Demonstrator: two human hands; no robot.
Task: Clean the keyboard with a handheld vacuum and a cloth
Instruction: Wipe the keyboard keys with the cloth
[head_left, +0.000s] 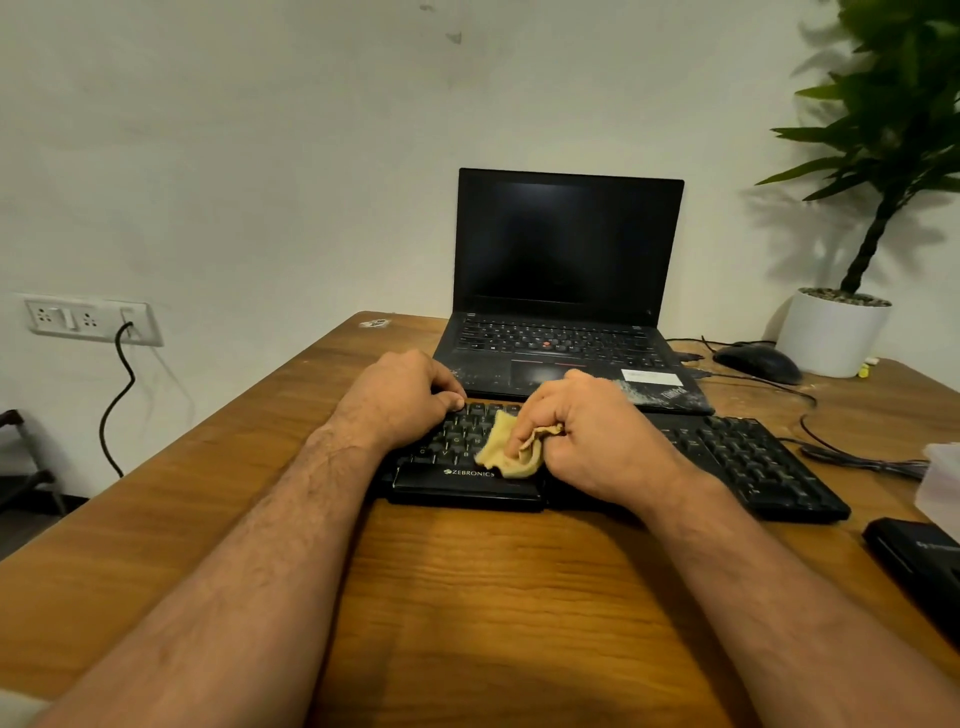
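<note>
My cloth (506, 451) is tan-yellow against the black keyboard (737, 457) with its white lettering. The desk (467, 597) is brown wood grain. Far off, the laptop (566, 280) is black, the pot (831, 332) white, the plant (893, 104) green.

The one camera sat on my head, looking forward and down along my forearms, close over the brown wooden table (467, 597), facing the pale plaster wall (260, 156).
</note>
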